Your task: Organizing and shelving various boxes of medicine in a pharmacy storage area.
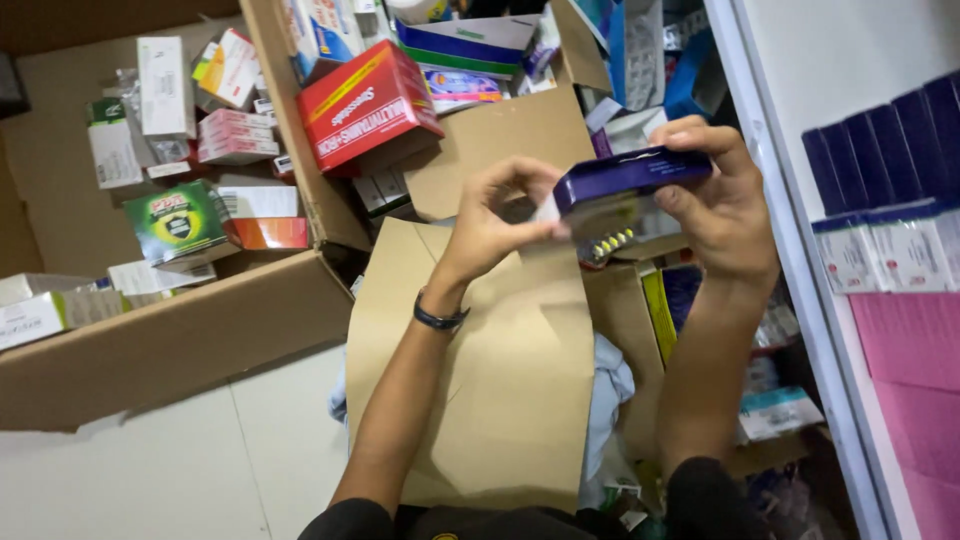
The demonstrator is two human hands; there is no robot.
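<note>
At the centre right of the frame our right hand (722, 205) clasps a flat dark purple box (630, 178) along its edge, held level so its open end faces our left hand (497, 215). That hand's grip pinches the box's white end flap. A blister strip (607, 244) shows just beneath. Cardboard cartons (190, 330) of packets lie upper left.
</note>
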